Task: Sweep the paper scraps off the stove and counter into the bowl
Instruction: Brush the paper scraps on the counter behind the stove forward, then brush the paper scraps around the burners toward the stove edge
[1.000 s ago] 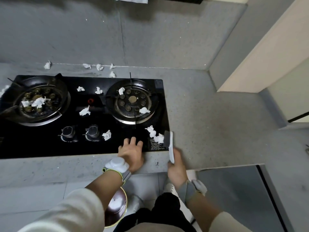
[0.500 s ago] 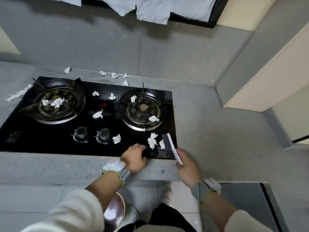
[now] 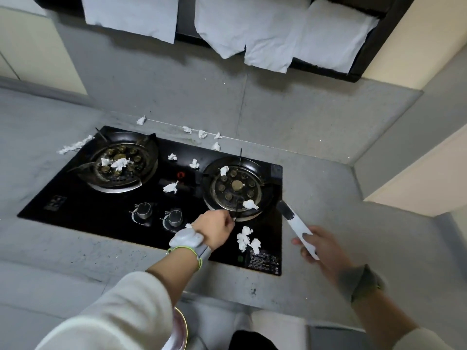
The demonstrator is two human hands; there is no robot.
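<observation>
White paper scraps lie all over the black stove (image 3: 83,210): a clump (image 3: 245,239) near its front right, one (image 3: 250,204) on the right burner (image 3: 236,190), some (image 3: 118,162) on the left burner, one (image 3: 170,187) in the middle. More scraps (image 3: 201,133) sit on the grey counter behind. My left hand (image 3: 214,229) is closed at the right burner grate's front prong. My right hand (image 3: 321,246) grips a white brush (image 3: 297,224), its dark bristles touching the stove's right edge. The bowl (image 3: 180,332) shows only as a gold-rimmed sliver below the counter, behind my left sleeve.
Two knobs (image 3: 144,210) (image 3: 175,217) stand at the stove's front, just left of my left hand. A strip of scraps (image 3: 74,147) lies on the counter off the stove's left corner. White paper sheets (image 3: 252,34) hang from the hood above. A beige wall (image 3: 417,185) borders the counter on the right.
My left hand moved from the stove's front edge up to the right burner grate and closed. My right hand swung the brush away from the scrap clump to the right. The view tilted upward.
</observation>
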